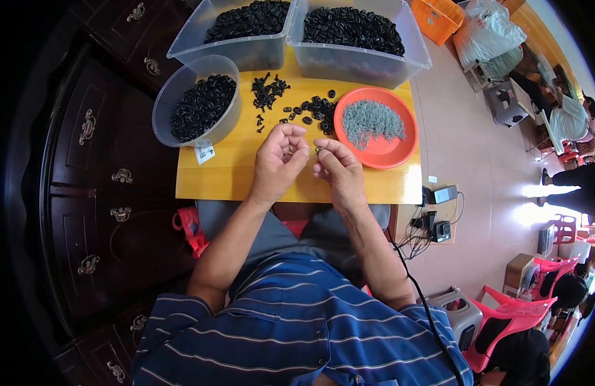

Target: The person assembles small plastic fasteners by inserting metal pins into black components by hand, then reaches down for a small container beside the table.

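Both hands meet over the near part of the yellow table (220, 183). My left hand (278, 164) is closed in a pinch, thumb against fingertips; what sits in it is too small to make out. Between thumb and forefinger, my right hand (342, 170) grips a small dark oval piece (318, 150). The fingertips of the two hands are a short gap apart. Just beyond them lie loose black oval pieces (322, 110) and a pile of black peg-like parts (268, 91). A red-orange plate (381, 160) beside my right hand holds many small grey thin parts (371, 122).
A round clear tub (161, 119) of black pieces stands at the left edge. Two clear bins (227, 56) (355, 64) with black parts line the back. Dark drawers (111, 231) flank the left; chargers and cables (432, 222) lie right. Other people (567, 122) sit farther right.
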Tool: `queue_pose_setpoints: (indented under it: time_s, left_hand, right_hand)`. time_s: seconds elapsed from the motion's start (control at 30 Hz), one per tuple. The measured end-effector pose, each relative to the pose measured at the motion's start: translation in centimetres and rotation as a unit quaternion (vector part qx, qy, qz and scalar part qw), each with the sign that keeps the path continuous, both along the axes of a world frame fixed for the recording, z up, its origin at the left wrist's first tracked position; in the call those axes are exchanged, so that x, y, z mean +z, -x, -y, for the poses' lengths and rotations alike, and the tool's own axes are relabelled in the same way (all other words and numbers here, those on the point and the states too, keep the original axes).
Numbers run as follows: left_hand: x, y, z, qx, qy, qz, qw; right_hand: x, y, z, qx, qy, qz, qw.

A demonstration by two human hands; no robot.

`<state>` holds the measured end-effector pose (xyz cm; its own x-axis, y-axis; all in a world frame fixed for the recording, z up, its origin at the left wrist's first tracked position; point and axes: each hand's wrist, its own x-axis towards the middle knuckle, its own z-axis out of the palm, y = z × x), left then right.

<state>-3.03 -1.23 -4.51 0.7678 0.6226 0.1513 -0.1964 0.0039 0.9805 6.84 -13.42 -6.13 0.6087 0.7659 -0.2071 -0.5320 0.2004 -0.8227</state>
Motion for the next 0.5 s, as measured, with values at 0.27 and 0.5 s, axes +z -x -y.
queue_pose_setpoints:
  time_s: [0.27, 0.5]
  left_hand:
    - [-0.03, -0.06, -0.25, -0.019, -0.036, -0.020, 0.999]
    - [0.04, -0.07, -0.44, -0.021, -0.053, -0.037, 0.998]
  right_hand:
    - [-0.13, 0.20, -0.12, -0.001, -0.009, 0.032, 0.999]
    - [-0.22, 0.26, -0.19, -0.009, 0.001, 0.076, 0.997]
